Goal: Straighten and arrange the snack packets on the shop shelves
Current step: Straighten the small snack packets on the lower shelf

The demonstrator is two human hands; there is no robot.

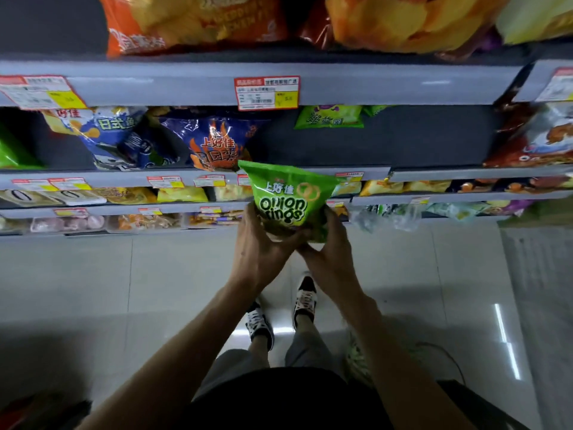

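A green packet of onion rings (pixel 286 193) is held upright in front of the shelves, at the centre of the head view. My left hand (pixel 259 243) grips its lower left corner. My right hand (pixel 330 246) grips its lower right corner. Both hands cover the packet's bottom edge. Behind it, the middle shelf (pixel 356 172) holds a purple and orange packet (pixel 217 141) and a blue packet (pixel 117 131) on the left. A small green packet (pixel 330 117) lies far back on that shelf, with a dark bare stretch in front of it.
Large orange and yellow packets (pixel 198 20) fill the top shelf. Price tags (pixel 267 93) hang on the shelf fronts. Lower shelves (pixel 124 209) carry several yellow packets and clear trays. Red packets (pixel 533 144) sit on the neighbouring shelf to the right. Grey floor tiles (pixel 124 274) lie below, with my shoes on them.
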